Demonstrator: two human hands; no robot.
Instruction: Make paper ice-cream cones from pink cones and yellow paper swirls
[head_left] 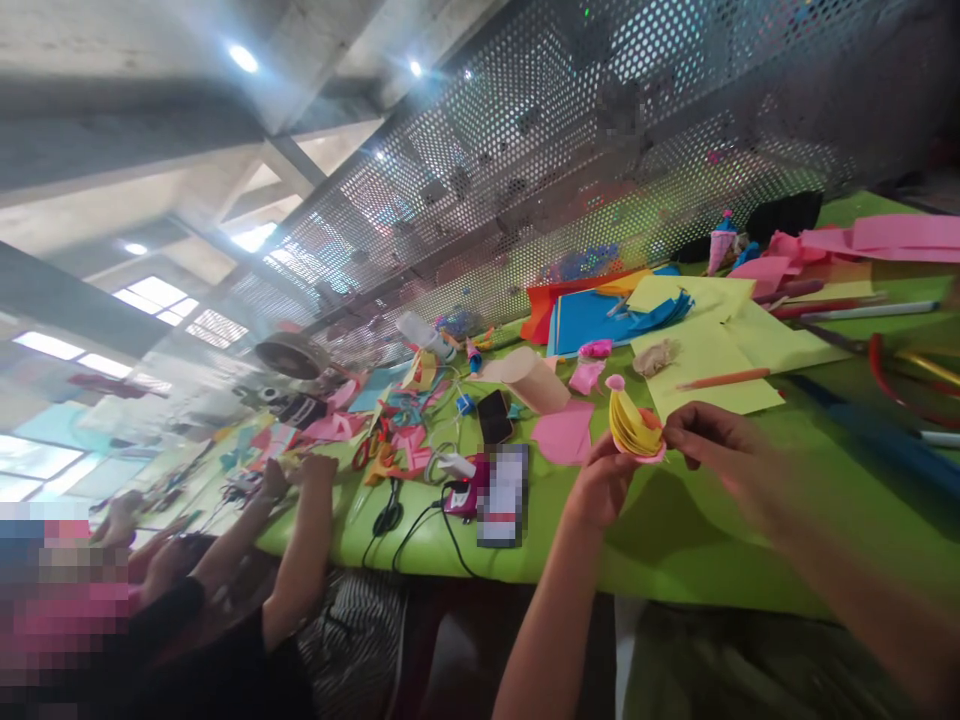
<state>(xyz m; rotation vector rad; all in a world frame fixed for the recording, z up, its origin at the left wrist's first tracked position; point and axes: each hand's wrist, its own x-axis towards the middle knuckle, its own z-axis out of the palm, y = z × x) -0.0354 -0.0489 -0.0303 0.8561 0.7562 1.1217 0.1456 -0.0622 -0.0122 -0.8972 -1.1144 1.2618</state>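
Between my hands, above the green table (675,550), is a small paper figure (631,425) with layered yellow paper, a pink rounded tip and a pink lower edge. My left hand (602,480) grips it from below, fingers closed around its base. My right hand (709,440) pinches at its right side; the fingertips meet the edge there, and what exactly they hold is too small to make out. Just behind lie a pink paper sheet (562,432), yellow sheets (720,350) and an orange pencil (724,379).
To the left are a phone (502,497) beside cables, a dark phone (494,417), a cardboard roll (534,380) and orange scissors (367,448). Blue paper (581,320) lies further back by a perforated screen (480,200). A co-worker's arms (307,530) rest at the table's left.
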